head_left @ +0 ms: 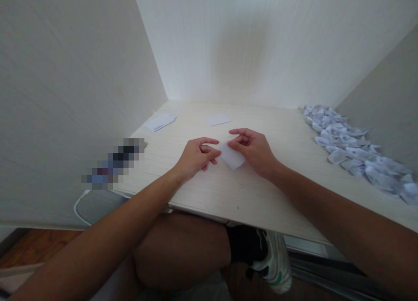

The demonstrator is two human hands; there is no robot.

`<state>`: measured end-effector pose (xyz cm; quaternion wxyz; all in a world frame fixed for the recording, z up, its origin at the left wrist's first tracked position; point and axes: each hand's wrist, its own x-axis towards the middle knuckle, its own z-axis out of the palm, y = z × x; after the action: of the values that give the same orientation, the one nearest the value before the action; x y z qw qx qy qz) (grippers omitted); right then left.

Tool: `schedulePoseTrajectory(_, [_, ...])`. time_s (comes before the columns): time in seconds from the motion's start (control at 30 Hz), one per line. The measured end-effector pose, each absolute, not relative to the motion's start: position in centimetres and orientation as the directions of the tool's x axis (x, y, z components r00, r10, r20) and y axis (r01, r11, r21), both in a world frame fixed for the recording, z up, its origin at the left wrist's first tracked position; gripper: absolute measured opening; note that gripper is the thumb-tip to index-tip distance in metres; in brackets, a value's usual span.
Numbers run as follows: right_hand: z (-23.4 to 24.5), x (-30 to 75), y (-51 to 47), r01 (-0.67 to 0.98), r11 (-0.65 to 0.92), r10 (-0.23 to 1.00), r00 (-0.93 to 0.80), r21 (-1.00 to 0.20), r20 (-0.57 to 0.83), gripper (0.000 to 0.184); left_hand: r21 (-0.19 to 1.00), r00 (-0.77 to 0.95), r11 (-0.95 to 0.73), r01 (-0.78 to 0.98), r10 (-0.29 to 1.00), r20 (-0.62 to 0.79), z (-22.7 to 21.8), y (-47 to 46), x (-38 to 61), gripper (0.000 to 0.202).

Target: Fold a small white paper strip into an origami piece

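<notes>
A small white sheet of paper (233, 157) is held between my two hands, just above the middle of the table. My right hand (253, 149) pinches its upper edge between thumb and fingers. At the sheet's left corner, the thumb and bent fingers of my left hand (197, 156) close on the paper, with the index finger stretched out above it. Beyond my hands lies another white sheet (218, 119). Farther left is a small stack of white paper sheets (161, 122).
Many folded white paper pieces (346, 146) are heaped along the table's right side. A blurred-out object (112, 164) lies at the left edge, near a white cable (76, 205). Panels enclose the pale table (209, 192) at the back and both sides. My crossed leg is below its front edge.
</notes>
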<state>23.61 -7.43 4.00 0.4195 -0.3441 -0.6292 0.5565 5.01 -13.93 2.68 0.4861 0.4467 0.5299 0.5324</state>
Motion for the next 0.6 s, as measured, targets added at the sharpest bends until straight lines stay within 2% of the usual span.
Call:
schedulePoseTrajectory(0.23, [3.37,23.55,-7.04,-0.033,0.141,0.899,-0.414,-0.99,0.141,0.049,0.998,-0.106,0.048,-0.035,0.993,-0.051,2.94,-13.82,5.03,0.031])
schedulePoseTrajectory(0.6, [3.51,23.52,-7.13,-0.036,0.168,0.9,-0.401,-0.985,0.168,0.048,0.999,-0.073,0.046,-0.023,0.996,-0.047,2.21,-13.42,4.84,0.038])
